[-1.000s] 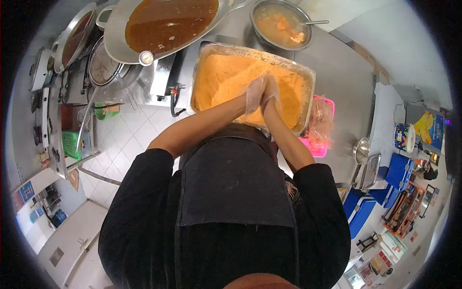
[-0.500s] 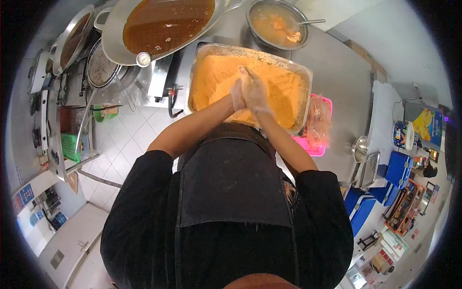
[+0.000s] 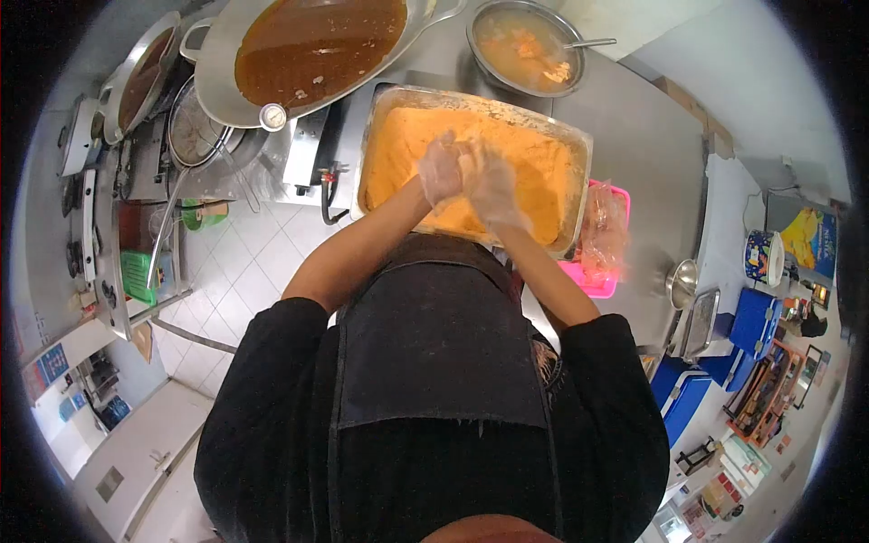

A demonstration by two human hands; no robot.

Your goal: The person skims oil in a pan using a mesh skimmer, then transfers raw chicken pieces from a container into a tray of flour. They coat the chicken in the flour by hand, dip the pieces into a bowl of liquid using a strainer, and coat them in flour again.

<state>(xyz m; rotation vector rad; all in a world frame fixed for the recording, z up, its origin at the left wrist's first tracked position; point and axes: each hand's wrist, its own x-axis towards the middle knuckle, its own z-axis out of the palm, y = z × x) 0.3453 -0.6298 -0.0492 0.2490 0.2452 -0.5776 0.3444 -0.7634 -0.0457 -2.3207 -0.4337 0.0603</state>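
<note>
head view: the step in hand looks like working the orange powder [image 3: 398,140] with both hands: the left hand [image 3: 441,170] and the right hand [image 3: 493,192], in clear gloves, meet over the tray [image 3: 480,98]. the fingers are bent and pressed together; whether they grip a coated piece or only powder, i cannot tell, as the right hand is blurred. the next move calls for light, even pressure, with both palms kept inside the rim so loose powder drops back in. the powder is dry-looking and fine, heaped unevenly, with a darker patch towards the right; it lies in the metal tray on the steel surface [image 3: 638,118], near a bowl [image 3: 503,83] of cloudy liquid and beside a pink container [image 3: 599,291].
</note>
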